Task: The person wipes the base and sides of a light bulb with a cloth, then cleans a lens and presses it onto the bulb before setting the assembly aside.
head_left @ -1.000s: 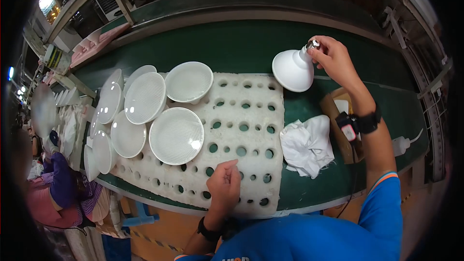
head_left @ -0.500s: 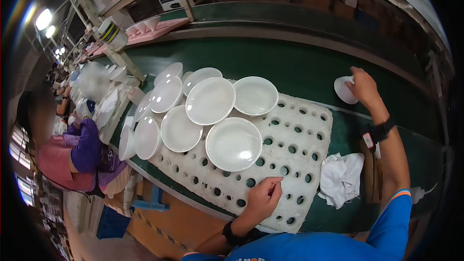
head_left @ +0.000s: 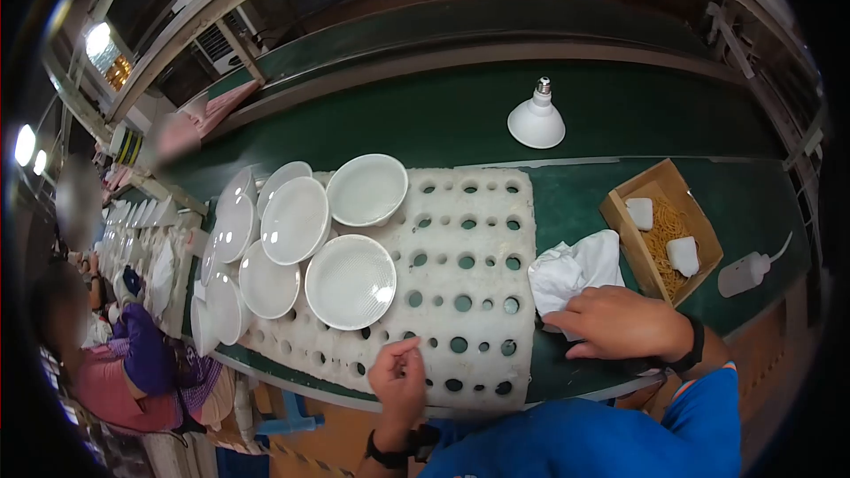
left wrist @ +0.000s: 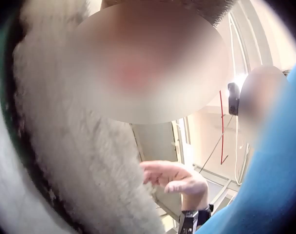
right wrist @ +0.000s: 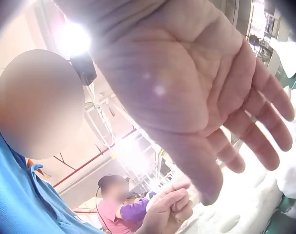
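My right hand [head_left: 624,323] reaches over the near edge of a crumpled white cloth [head_left: 580,261], its fingertips overlapping the cloth in the head view. In the right wrist view its palm faces the camera, with fingers extended and nothing gripped. My left hand [head_left: 398,381] hovers by the near edge of a white foam board [head_left: 482,301] full of holes. Its fingers hang loosely curled and hold nothing. On the green conveyor belt [head_left: 425,115] stands a white reflector bulb [head_left: 537,124], face down with its metal screw base up.
Several white reflector bulbs with ribbed lenses [head_left: 351,281] crowd the board's left half, faces up. At right are an open cardboard box [head_left: 633,243] with yellow rubber bands and white blocks, and a squeeze bottle [head_left: 744,274]. Another person [head_left: 133,363] sits at far left.
My right hand has let go of the reflector bulb, leaving it on the belt, and has come back to the cloth. My left hand stays by the board's near edge. The head view has swung about.
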Demonstrator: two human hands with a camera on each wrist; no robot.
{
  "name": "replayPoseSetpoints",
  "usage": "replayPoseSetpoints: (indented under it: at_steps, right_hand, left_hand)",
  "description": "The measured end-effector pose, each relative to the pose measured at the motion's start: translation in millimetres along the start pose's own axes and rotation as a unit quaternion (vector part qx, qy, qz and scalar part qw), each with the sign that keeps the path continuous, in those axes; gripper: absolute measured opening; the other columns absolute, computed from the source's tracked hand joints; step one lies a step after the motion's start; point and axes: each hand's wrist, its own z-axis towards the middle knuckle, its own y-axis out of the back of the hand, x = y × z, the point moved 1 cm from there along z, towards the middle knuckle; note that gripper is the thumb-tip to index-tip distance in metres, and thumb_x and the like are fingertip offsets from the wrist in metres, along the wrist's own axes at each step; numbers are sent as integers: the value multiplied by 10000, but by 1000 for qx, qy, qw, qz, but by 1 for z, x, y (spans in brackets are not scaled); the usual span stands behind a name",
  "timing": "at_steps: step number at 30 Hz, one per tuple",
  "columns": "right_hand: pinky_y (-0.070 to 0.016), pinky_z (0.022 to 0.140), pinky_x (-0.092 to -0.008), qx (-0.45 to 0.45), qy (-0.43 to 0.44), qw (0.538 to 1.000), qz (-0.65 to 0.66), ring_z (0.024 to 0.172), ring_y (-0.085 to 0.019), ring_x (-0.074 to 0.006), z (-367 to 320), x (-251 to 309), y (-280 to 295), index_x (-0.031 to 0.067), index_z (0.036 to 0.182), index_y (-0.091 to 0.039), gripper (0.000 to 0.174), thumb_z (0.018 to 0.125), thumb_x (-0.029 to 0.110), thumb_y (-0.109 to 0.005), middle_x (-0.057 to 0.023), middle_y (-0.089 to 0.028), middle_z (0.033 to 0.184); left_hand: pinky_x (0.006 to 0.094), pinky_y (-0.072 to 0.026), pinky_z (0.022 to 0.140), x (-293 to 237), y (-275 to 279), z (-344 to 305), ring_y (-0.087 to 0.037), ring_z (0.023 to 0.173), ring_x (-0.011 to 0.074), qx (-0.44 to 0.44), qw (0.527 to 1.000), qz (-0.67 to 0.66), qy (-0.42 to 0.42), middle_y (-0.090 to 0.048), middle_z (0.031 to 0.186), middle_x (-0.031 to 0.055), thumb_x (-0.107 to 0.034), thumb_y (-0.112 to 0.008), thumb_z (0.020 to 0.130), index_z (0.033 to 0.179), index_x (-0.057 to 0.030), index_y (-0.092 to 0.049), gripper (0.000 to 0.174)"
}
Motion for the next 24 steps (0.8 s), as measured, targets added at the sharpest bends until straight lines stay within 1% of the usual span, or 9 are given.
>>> replayPoseSetpoints:
  at_steps: [1, 3, 6, 8, 10, 11, 14, 18, 24]
  right_hand:
    - [-465, 778, -413, 11, -10, 1000, 14, 924, -587, -340, -7, 1, 1, 47, 1217, -509, 490, 813, 278, -661, -162, -608, 938]
    - [-464, 784, -412, 12, -12, 999, 30, 924, -586, -338, -16, -1, 2, 49, 1223, -518, 499, 804, 275, -668, -155, -615, 953]
    - [-461, 793, -410, 10, -14, 999, 39, 908, -584, -343, -22, -2, -2, 45, 1211, -544, 524, 764, 269, -701, -145, -627, 954]
    - [-458, 785, -408, -14, -18, 999, 48, 890, -583, -346, -27, -4, -8, 37, 1178, -563, 525, 733, 263, -724, -146, -625, 922]
    - [-463, 757, -406, -32, -10, 998, 56, 862, -591, -342, -26, -6, -17, 26, 1129, -594, 493, 704, 226, -743, -150, -632, 897]
    - [-465, 749, -405, -47, -9, 997, 69, 856, -593, -342, -26, -4, -19, 23, 1117, -601, 485, 697, 216, -747, -151, -635, 893]
    - [-477, 730, -392, -87, -9, 991, 106, 828, -608, -331, -24, 0, -30, 15, 1077, -622, 478, 656, 194, -762, -145, -648, 876]
    - [-488, 698, -375, -127, 4, 986, 111, 771, -629, -306, -22, 4, -42, 4, 1056, -625, 513, 602, 196, -765, -139, -654, 862]
    - [-480, 727, -376, -143, -10, 983, 112, 817, -621, -319, -16, 20, -36, 0, 1053, -623, 511, 600, 193, -761, -144, -652, 863]
  left_hand:
    - [177, -357, 459, -5, 16, 2, -436, 504, 37, -25, 997, 44, -59, -512, 658, -6, 0, -519, 901, 983, 9, -575, 101]
    - [186, -356, 451, 2, 67, 15, -438, 498, 44, -158, 963, 141, -169, -496, 643, -3, -5, -513, 907, 983, 8, -553, 87]
    - [197, -390, 582, -15, 162, 49, -467, 681, 65, -353, 903, 139, -201, -499, 787, 16, -5, -541, 887, 1086, 21, -548, 200]
    - [273, -442, 777, -19, 233, 69, -545, 896, 160, -425, 855, 267, -132, -564, 1004, 86, -38, -665, 791, 1214, 34, -482, 466]
    - [409, -361, 996, -19, 277, 87, -490, 1149, 341, -416, 793, 433, -107, -511, 1238, 221, -260, -804, 653, 1336, 38, -381, 857]
    - [430, -354, 1009, -11, 297, 97, -449, 1201, 377, -394, 795, 451, -93, -465, 1297, 251, -322, -826, 607, 1356, 38, -362, 951]
    - [432, -349, 1018, -8, 311, 115, -409, 1239, 382, -316, 818, 480, -11, -428, 1321, 270, -426, -795, 629, 1349, 35, -388, 947]
    - [383, -364, 1019, 10, 341, 143, -475, 1213, 367, -280, 917, 271, 90, -483, 1297, 282, -499, -744, 671, 1341, 36, -428, 914]
    - [367, -395, 992, 0, 330, 155, -512, 1196, 350, -272, 875, 372, 151, -512, 1287, 270, -608, -704, 624, 1337, 53, -426, 1011]
